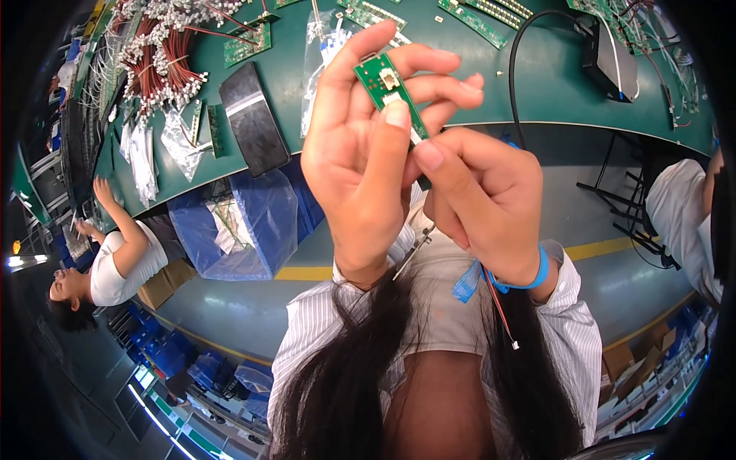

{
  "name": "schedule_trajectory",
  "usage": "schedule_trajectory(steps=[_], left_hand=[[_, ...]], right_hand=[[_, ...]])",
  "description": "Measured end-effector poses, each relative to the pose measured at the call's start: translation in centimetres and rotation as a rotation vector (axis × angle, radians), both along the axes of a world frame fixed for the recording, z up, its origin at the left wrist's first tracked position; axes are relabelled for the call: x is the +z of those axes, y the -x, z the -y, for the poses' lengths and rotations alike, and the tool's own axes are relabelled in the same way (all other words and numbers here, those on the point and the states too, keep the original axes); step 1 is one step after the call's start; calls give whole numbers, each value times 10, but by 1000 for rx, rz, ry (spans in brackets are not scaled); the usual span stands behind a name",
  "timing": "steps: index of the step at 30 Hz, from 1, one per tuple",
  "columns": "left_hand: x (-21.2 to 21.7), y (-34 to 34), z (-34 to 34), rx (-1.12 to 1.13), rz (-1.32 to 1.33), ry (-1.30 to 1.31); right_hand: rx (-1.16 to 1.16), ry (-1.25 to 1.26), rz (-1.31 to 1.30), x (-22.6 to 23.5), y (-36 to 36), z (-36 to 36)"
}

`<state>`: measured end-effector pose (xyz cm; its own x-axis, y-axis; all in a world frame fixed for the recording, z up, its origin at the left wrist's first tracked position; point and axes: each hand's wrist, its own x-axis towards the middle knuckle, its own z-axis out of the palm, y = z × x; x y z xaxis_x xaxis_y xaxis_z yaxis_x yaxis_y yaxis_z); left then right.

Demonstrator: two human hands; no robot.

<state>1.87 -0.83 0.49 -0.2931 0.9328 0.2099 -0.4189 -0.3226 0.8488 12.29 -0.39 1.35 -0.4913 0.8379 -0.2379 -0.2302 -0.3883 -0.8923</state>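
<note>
A narrow green circuit board (373, 70) with small white connectors is held up above the table's front edge. My left hand (356, 153) is closed on it, the thumb pressing its face and the other fingers behind and beside it. Closed in a pinch, my right hand (487, 192) meets the board's lower end, where a bit of white shows at the fingertips. A thin wire cable (500, 308), red and pale with a small white plug, hangs below the right hand. Its upper part is hidden behind that hand and the blue wristband (529, 282).
Bundled red-brown wire cables (165, 61) pile up on the green table (468, 92) at the left, near a black phone (254, 119). A black box (609, 61) with a cord stands at the right. A blue bag-lined bin (261, 222) sits below; a co-worker (126, 257) is at the left.
</note>
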Motion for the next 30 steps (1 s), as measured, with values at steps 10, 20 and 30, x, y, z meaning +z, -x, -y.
schedule_trajectory(steps=[10,20,30], left_hand=[[0,4,-5,-42,55,71],[24,32,-36,54,-18,-84],[34,30,-58,118,76,-110]], right_hand=[[60,65,-96,-4,-3,-8],[-92,-212,-5,-7,1,-24],[-16,-1231,497,-4,8,-35]])
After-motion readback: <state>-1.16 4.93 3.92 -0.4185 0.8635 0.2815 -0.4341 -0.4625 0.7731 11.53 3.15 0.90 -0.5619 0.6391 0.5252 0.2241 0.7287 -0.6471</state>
